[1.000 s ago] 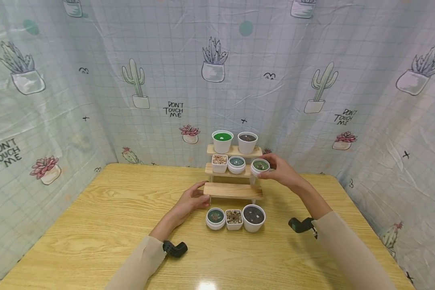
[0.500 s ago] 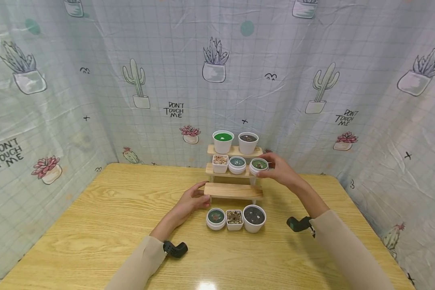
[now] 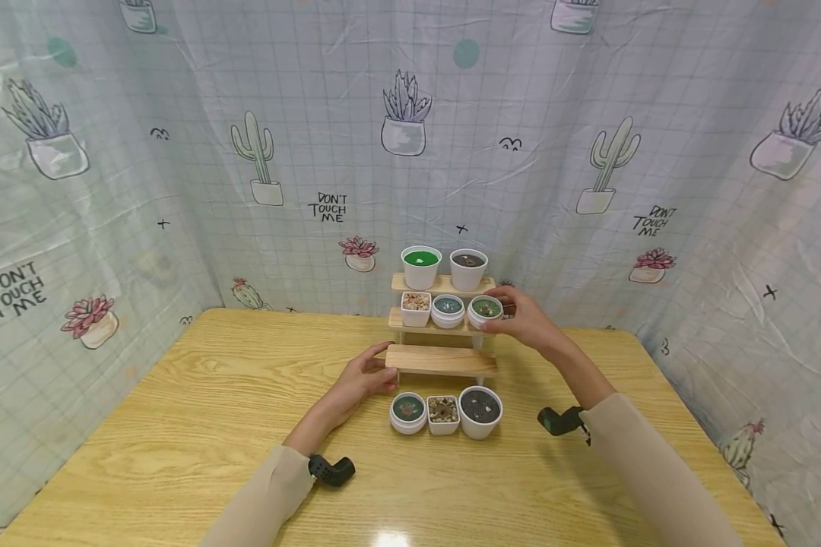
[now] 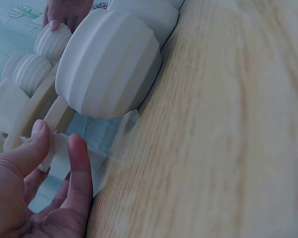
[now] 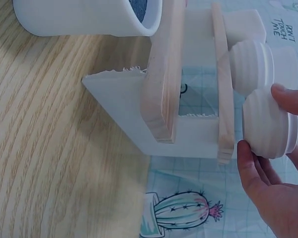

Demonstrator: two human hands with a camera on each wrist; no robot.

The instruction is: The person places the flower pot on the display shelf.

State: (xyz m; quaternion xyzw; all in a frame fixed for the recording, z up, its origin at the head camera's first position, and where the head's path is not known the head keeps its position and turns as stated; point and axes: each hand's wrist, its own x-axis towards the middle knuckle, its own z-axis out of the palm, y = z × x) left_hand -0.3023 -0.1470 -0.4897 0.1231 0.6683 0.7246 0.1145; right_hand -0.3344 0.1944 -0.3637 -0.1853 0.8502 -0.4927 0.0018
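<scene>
Fingers (image 5: 249, 168) of right hand (image 3: 525, 320): bent, closed only to the width of green-filled squat pot (image 5: 265, 124), with firm-looking hold; thumb on near face, others round right side. Pot upright or nearly so, round, no long axis to line up. Position: between the fingers, at right end of middle board (image 3: 394, 320). Key relation: pot base to that board, with thin gap apparent in right wrist view; contact not certain. Just to its left, blue-filled squat pot (image 3: 448, 310); touching or not, cannot tell.

Left hand (image 3: 356, 386): lower, farther from green-filled squat pot than right hand; thumb and fingers bent about left end of lowest board (image 3: 441, 358).

Outward. Middle board, left end: square tan-pebble pot (image 3: 416, 311). Top board (image 3: 397, 282), left to right: tall bright-green pot (image 3: 421, 276), tall brown-filled pot (image 3: 468, 276). Desk (image 3: 246, 380), in front of lowest board, left to right: dark-green squat pot (image 3: 407, 414), square brown-pebble pot (image 3: 442, 418), tall grey-filled pot (image 3: 480, 422).

Count: pots 8 (squat 3, square 2, tall 3); by place, top 2, middle 3, desk 3. Boards 3. Hands 2. Black wrist devices (image 3: 331, 471) 2.
</scene>
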